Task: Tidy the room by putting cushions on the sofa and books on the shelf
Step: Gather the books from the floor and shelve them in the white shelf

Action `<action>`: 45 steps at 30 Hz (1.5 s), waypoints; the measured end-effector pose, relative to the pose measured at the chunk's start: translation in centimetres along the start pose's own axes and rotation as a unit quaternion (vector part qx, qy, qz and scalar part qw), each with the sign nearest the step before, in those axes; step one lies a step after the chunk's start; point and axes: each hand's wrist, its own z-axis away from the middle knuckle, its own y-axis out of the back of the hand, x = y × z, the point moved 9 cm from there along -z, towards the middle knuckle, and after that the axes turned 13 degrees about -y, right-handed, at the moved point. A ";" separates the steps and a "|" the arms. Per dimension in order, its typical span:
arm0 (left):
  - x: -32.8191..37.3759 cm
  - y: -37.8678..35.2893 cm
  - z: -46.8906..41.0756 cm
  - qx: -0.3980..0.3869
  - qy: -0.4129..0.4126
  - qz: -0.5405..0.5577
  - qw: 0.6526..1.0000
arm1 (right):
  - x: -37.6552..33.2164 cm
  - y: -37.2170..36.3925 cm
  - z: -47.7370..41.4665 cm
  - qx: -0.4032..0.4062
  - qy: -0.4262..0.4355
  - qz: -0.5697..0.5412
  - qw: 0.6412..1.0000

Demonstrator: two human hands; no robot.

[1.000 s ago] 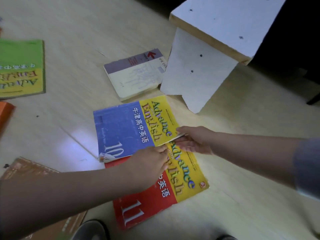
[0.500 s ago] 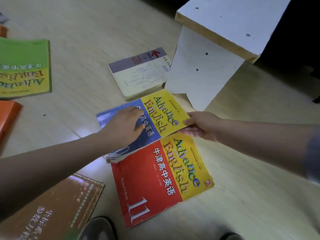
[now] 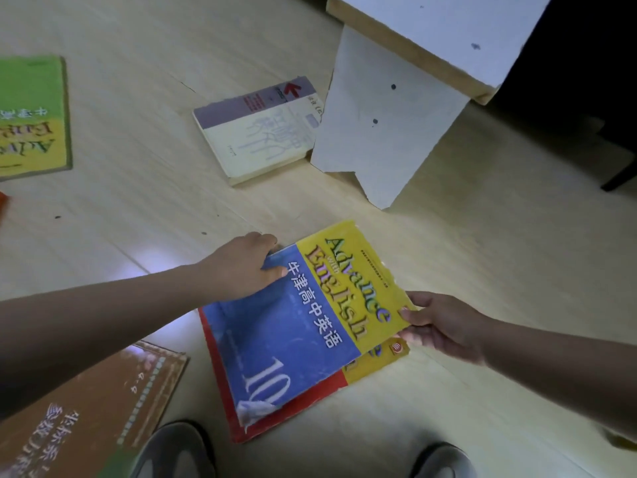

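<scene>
Your left hand point(image 3: 241, 267) and right hand point(image 3: 437, 322) grip opposite edges of the worn blue-and-yellow paperback textbook point(image 3: 296, 319), atop the red-covered textbook point(image 3: 310, 396) on the pale wood-grain floor point(image 3: 138, 139).

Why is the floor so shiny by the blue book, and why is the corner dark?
Head view: the floor reflects a light as glare left of the blue book; the top right corner lies in shadow; the green book at the left edge is blurred.

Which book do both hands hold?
The blue book numbered 10, atop the red book: left hand grips its far corner, right hand pinches its yellow edge.
</scene>
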 end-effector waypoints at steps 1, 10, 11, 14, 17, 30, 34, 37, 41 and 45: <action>0.5 -0.2 -0.1 0.001 -0.015 -0.002 1.000 | -0.1 0.3 0.0 0.005 0.004 0.014 1.000; 1.3 -3.0 0.3 -0.048 -0.035 -0.051 0.997 | -0.2 0.5 0.5 0.216 0.079 0.452 0.862; 1.3 -3.2 0.3 -0.048 -0.034 -0.053 0.997 | -0.4 0.3 0.7 0.249 0.089 0.526 0.808; 1.4 -3.4 0.2 -0.056 -0.029 -0.049 0.997 | 0.3 0.8 0.5 0.285 0.029 0.554 0.782; 1.7 -3.4 0.2 -0.066 -0.027 -0.053 0.996 | 2.7 2.0 -0.9 0.229 -0.064 0.318 0.918; -1.0 -3.5 2.2 -0.019 0.127 0.094 0.987 | -3.5 0.2 -1.3 0.145 0.074 -0.050 0.985; -0.3 -3.8 2.9 -0.005 0.151 0.152 0.977 | -2.0 0.1 -1.7 0.173 0.023 0.071 0.982; 0.6 -4.0 3.2 0.011 0.164 0.209 0.964 | 0.2 -0.1 -2.2 0.212 -0.002 0.150 0.966; 0.2 -4.2 3.3 0.031 0.194 0.246 0.949 | 0.7 -1.2 -2.0 0.202 -0.004 0.145 0.969; 0.1 -4.8 3.2 0.023 0.204 0.246 0.947 | 1.0 -1.6 -1.8 0.185 0.000 0.178 0.966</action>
